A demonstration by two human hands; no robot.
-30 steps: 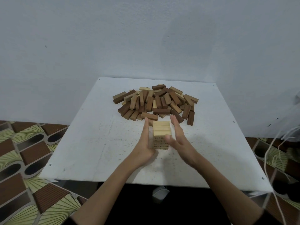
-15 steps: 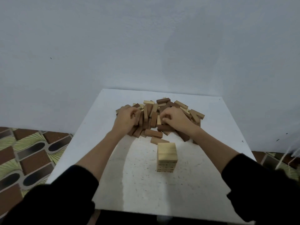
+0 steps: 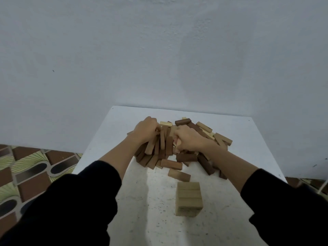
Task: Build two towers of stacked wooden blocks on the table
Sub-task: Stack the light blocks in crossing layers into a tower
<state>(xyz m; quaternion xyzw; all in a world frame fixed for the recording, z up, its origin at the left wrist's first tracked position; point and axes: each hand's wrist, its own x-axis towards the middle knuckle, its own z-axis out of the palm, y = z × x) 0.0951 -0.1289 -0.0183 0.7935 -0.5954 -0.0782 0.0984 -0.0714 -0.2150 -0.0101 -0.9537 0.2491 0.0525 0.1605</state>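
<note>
I see the short pale tower [image 3: 188, 198] upright on the table [image 3: 248, 142]; left hand [image 3: 145, 130] and right hand [image 3: 188, 139] fingers curled, gripping blocks in the mixed brown pile [image 3: 179, 148].

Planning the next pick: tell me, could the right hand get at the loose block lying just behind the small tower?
Probably yes: the loose block lies alone on the table, nothing covering it, near the right hand.

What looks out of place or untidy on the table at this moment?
Nothing is damaged. The loose blocks lie in a jumbled pile at the far side, where both hands dig in. Only one short tower stands, square and upright, near the front.
</note>
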